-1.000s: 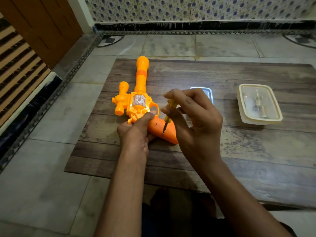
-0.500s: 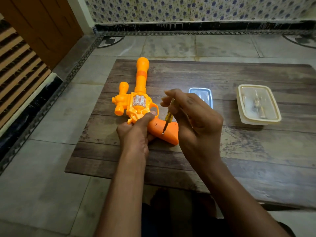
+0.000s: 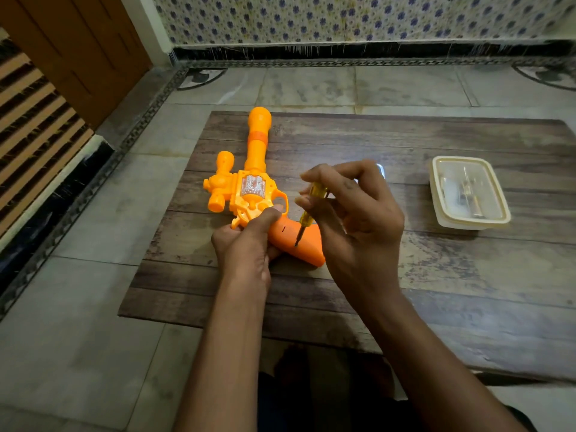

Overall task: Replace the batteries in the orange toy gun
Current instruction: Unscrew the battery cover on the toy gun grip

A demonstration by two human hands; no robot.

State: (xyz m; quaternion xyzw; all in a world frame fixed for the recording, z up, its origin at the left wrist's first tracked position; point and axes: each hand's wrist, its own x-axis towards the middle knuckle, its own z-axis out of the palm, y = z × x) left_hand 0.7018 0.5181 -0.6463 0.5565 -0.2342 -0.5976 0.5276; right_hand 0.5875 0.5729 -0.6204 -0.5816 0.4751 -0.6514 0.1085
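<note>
Worn wood tabletop (image 3: pixel 405 300), glossy plastic gun (image 3: pixel 249 194)

single head-worn wide-angle view, looking forward and down, close over the wooden table (image 3: pixel 436 275)

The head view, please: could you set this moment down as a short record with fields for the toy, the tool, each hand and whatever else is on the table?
toy: orange toy gun lying flat on the wooden table, barrel pointing away
tool: yellow-handled screwdriver, tip on the gun's grip
left hand: holds the gun at the grip
right hand: pinches the screwdriver handle
container: lidded clear plastic box at right, contents unclear
other: small clear tray, mostly hidden behind the right hand
</note>
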